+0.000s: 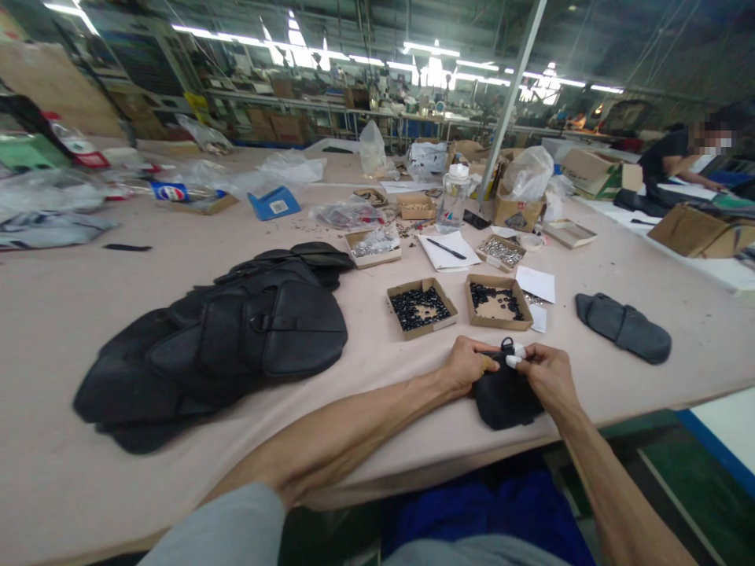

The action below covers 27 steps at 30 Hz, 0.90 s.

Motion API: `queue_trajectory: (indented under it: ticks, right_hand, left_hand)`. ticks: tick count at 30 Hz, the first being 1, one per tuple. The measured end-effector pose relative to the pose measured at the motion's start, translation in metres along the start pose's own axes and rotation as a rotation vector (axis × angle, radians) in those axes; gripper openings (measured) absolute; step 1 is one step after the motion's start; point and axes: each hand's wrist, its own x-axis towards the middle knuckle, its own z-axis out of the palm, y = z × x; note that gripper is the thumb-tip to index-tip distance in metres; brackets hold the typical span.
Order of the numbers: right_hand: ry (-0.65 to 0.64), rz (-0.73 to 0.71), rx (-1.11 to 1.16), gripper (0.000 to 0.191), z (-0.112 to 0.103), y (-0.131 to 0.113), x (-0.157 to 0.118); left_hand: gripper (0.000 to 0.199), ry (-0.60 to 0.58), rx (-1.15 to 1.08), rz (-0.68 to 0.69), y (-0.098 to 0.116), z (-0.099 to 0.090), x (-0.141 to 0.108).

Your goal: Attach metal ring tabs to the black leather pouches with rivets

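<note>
My left hand (470, 365) is closed on the left side of a black leather piece (506, 399) at the table's front edge. My right hand (547, 373) pinches the same piece at its upper right, with white coverings on fingertips. Between the fingers a small black ring (507, 344) stands up from the piece's top edge. Just beyond my hands are two cardboard trays of small black parts, one on the left (423, 308) and one on the right (499, 302).
A pile of black leather pieces (224, 338) covers the table's left part. One black piece (624, 326) lies at right. Farther back are a bottle (454, 196), paper with a pen (449, 251) and a tray of metal parts (501, 252). Another person (669, 161) sits at far right.
</note>
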Motion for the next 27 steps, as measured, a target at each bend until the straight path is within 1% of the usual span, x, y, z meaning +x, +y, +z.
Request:
queue_trajectory:
  ticks: [3,5,6,9,12,14,15,17,18,19,20,22,23,24,25,26,27]
  right_hand:
    - [-0.044,-0.018,0.042,0.035,-0.003,0.000,0.002]
    - [-0.082,-0.050,0.051,0.036,-0.006,-0.001,-0.002]
    - [-0.080,-0.075,0.039,0.037,-0.007,-0.002,-0.006]
    - [-0.035,-0.214,-0.107,0.048,-0.006,-0.009,-0.032]
    - [-0.045,-0.433,-0.383,0.077,0.004,-0.021,-0.067]
    - [-0.023,-0.523,-0.511,0.093,0.012,-0.032,-0.087]
    - [0.009,-0.542,-0.537,0.094,0.013,-0.039,-0.095]
    - [0.055,-0.539,-0.512,0.083,0.009,-0.053,-0.103]
    - [0.056,-0.518,-0.463,0.075,0.004,-0.059,-0.104]
    - [0.051,-0.478,-0.391,0.067,-0.004,-0.065,-0.103]
    - [0.049,-0.420,-0.300,0.061,-0.013,-0.069,-0.100]
    - [0.065,-0.254,-0.084,0.051,-0.031,-0.072,-0.090]
    - [0.066,-0.161,0.022,0.049,-0.039,-0.070,-0.083]
    - [0.051,-0.075,0.107,0.046,-0.044,-0.066,-0.075]
    - [0.009,-0.005,0.156,0.044,-0.048,-0.060,-0.067]
    - [-0.045,0.038,0.154,0.042,-0.050,-0.053,-0.058]
    - [-0.079,0.049,0.093,0.040,-0.051,-0.044,-0.050]
  left_hand:
    - [0.043,0.001,-0.055,-0.041,0.002,0.004,-0.004]
    - [0.040,0.004,-0.074,-0.053,0.005,0.005,-0.007]
    - [0.036,0.009,-0.077,-0.048,0.008,0.005,-0.008]
    - [0.027,0.017,-0.088,-0.016,0.014,0.006,-0.012]
    - [0.026,-0.046,-0.111,0.054,0.018,0.012,-0.018]
    - [0.033,-0.117,-0.121,0.110,0.020,0.019,-0.027]
    - [0.038,-0.150,-0.129,0.125,0.022,0.023,-0.032]
    - [0.048,-0.208,-0.118,0.168,0.027,0.029,-0.045]
    - [0.050,-0.229,-0.068,0.231,0.029,0.031,-0.051]
    - [0.050,-0.235,0.023,0.331,0.032,0.032,-0.058]
    - [0.048,-0.216,0.152,0.462,0.034,0.032,-0.064]
    - [0.044,-0.116,0.478,0.760,0.034,0.031,-0.073]
    - [0.043,-0.060,0.642,0.881,0.032,0.029,-0.075]
    - [0.043,-0.021,0.797,0.969,0.029,0.027,-0.076]
    - [0.042,-0.004,0.948,1.019,0.025,0.026,-0.076]
    - [0.039,-0.009,1.094,1.030,0.019,0.024,-0.074]
    - [0.034,-0.033,1.229,1.008,0.013,0.023,-0.072]
